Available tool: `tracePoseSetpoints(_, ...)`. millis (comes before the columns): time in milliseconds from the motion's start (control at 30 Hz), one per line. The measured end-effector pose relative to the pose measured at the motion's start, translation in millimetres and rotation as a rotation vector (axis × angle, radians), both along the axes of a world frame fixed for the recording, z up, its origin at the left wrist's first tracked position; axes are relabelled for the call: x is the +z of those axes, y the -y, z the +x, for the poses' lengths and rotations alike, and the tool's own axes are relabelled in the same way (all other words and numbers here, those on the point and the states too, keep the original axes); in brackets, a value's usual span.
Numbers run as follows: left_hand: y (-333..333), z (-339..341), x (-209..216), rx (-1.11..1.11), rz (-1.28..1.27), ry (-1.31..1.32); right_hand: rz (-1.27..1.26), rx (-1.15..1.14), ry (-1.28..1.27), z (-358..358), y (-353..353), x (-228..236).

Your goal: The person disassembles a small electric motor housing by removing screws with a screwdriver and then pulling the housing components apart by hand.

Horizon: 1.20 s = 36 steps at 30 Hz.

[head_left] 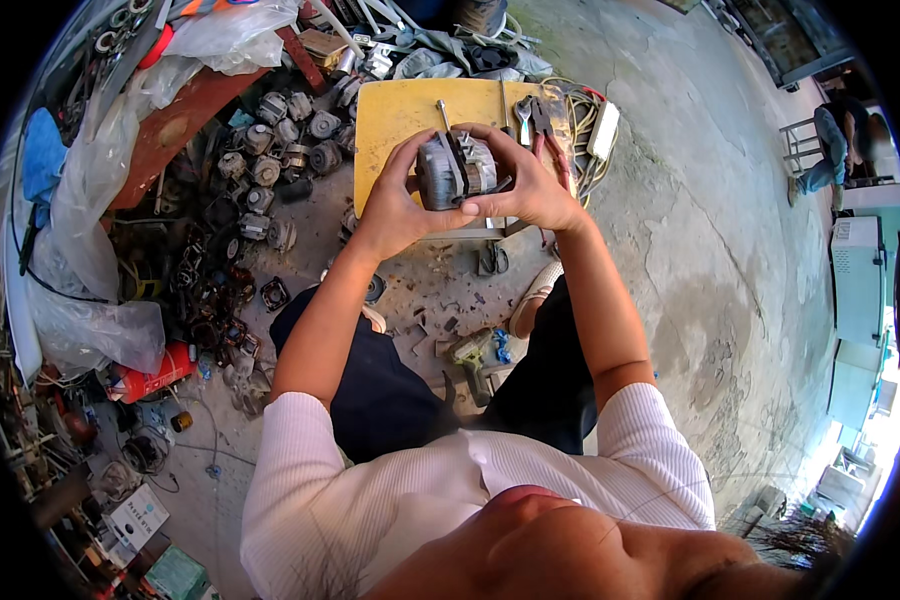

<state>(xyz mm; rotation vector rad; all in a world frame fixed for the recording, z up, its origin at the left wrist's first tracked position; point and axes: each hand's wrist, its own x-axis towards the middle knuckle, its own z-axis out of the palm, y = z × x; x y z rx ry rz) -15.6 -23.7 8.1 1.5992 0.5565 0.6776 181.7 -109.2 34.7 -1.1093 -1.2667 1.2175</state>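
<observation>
A small silver-grey electric motor (440, 172) is held in front of me over a yellow-topped work table (400, 112). My left hand (394, 208) wraps round its left side, thumb along the bottom edge. On the other side my right hand (532, 188) closes over the finned housing, its thumb meeting the left one below. Just beyond the motor, a thin metal rod with a rounded end (443, 108) points away from me; its lower end is hidden. Red-handled pliers (542, 125) and a wrench (523, 112) lie near the table's right edge.
Many used motors (266, 172) are heaped on the floor at left. A white power strip (603, 130) and tangled cables (576, 98) sit right of the table. Between my feet lies a green power drill (473, 350) among scraps. Another person (828, 145) is at far right, near pale cabinets (857, 280).
</observation>
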Motion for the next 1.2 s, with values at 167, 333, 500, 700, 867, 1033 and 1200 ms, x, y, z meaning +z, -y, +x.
tracePoseSetpoints(167, 2.4, 4.5, 3.5, 0.025, 0.02, 0.059, 0.026, -0.064, -0.008, -3.7, -0.4, -2.2)
tracePoseSetpoints(333, 0.4, 1.2, 7.8, 0.149, 0.242, -0.117, 0.04, -0.169, 0.04, -8.7, 2.0, 2.0)
tracePoseSetpoints(500, -4.2, 2.4, 12.3, 0.142, 0.162, -0.135, 0.016, -0.17, -0.019, -8.8, -0.8, -2.7)
tracePoseSetpoints(700, -7.9, 4.9, 12.3, 0.137, 0.097, -0.086, 0.006, -0.248, -0.079, -12.1, -4.2, -3.5)
tracePoseSetpoints(867, -21.0, 9.4, 2.3, 0.287, -0.072, 0.103, -0.035, -0.439, -0.077, -1.3, -11.0, -16.5)
tracePoseSetpoints(1033, -43.0, 0.0, 4.0, 0.194, -0.397, 0.277, -0.087, -0.508, -0.394, 13.9, -8.1, -11.9)
tracePoseSetpoints(1200, -51.5, -9.3, 9.4, -0.049, -0.761, 0.407, -0.075, -0.417, -0.597, 27.2, -8.3, -17.5)
